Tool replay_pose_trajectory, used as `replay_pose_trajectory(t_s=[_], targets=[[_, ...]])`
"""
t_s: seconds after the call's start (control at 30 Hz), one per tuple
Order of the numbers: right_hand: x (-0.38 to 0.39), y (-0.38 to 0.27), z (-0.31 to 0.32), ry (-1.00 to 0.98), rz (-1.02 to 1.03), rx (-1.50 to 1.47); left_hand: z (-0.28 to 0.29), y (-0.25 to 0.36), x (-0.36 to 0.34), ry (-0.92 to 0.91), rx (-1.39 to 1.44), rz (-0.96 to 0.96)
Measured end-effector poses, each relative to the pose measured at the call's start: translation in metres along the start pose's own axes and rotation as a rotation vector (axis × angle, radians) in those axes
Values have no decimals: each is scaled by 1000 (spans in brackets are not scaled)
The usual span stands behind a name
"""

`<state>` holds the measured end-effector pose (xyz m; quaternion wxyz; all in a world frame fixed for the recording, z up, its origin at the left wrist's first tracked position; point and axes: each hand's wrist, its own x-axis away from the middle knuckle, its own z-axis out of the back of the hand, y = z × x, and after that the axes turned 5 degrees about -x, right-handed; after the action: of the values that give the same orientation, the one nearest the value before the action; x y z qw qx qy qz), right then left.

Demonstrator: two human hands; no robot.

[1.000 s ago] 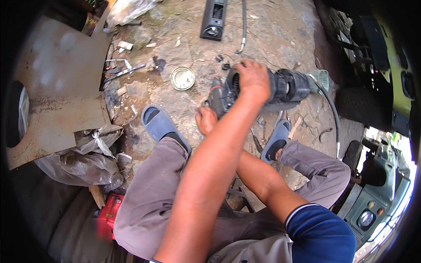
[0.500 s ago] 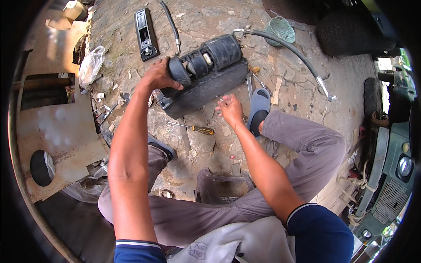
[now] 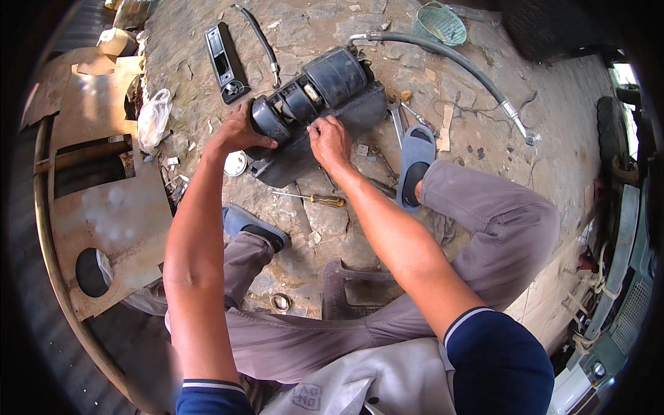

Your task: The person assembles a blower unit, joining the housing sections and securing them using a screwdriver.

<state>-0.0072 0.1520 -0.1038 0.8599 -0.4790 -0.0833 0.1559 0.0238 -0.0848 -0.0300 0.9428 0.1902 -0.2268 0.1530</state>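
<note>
A black plastic blower unit [image 3: 332,75] with rounded fan housings lies slantwise on the ground ahead of me. Around its left end housing, my left hand [image 3: 238,130] is wrapped, thumb on the near side. My right hand [image 3: 332,144] has its fingers curled together against the unit's middle near edge. Whatever those fingertips pinch, if anything, is hidden. Close to the unit's near side lies a screwdriver [image 3: 325,200] with a yellow and black handle. To its right, a wrench [image 3: 398,123] rests near my sandal [image 3: 418,155].
A thick black hose [image 3: 449,54] with metal ends curves behind and right of the unit. Farther back sit a green basket [image 3: 440,24], a long black panel [image 3: 225,59] and a shorter hose [image 3: 259,40]. A cut board [image 3: 111,228] stands on the left; a low stool [image 3: 334,290] is between my legs.
My right hand has moved up and left from beside the unit onto its middle edge. The unit's near end has swung slightly, while my left hand keeps its hold. The view has shifted.
</note>
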Motion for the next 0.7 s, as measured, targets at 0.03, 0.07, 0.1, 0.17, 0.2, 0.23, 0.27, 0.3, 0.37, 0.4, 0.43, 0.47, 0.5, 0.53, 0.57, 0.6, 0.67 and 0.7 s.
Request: replay_pose_trajectory(t_s=[0.03,0.07,0.1,0.17,0.2,0.23,0.27,0.3,0.37,0.4,0.43,0.47,0.5,0.53,0.57,0.6,0.67,0.7], targets=[[0,1,-1,13,9,14,-1,0,0,5,-2,-9],[-1,1,-3,26,18,28,-3,-1,1,8,5,-10],[-1,1,-5,20,17,32,-3,-2,2,17,-2,-4],[-2,2,-7,13,11,45,-5,-2,2,31,-15,2],[-3,2,-9,14,11,53,-5,-2,2,24,-21,15],[-4,2,-11,15,10,59,-6,-2,1,30,-26,11],[-5,2,-12,17,9,65,-6,-3,1,36,-32,6],[-5,2,-13,17,-3,70,-7,-3,0,41,-37,1],[-6,1,-15,17,-31,78,-7,-5,1,43,-24,-7],[-6,0,-15,7,-38,81,-7,-6,1,44,-18,-11],[-6,0,-14,-3,-46,85,-7,-5,2,42,-25,-3],[-7,-1,-14,-12,-54,88,-7,-4,2,39,-32,5],[-7,-1,-13,-14,-54,91,-6,-3,3,37,-40,13],[-8,-2,-13,-17,-54,91,-6,-3,3,38,-29,7],[-8,-2,-13,-19,-55,92,-5,-4,3,40,-20,1],[-8,-3,-13,-24,-53,99,-5,-4,4,41,-10,-5],[-9,-3,-12,-34,-51,118,-3,2,4,13,-1,35],[-8,-3,-12,-44,-38,130,-2,4,4,-1,3,55]])
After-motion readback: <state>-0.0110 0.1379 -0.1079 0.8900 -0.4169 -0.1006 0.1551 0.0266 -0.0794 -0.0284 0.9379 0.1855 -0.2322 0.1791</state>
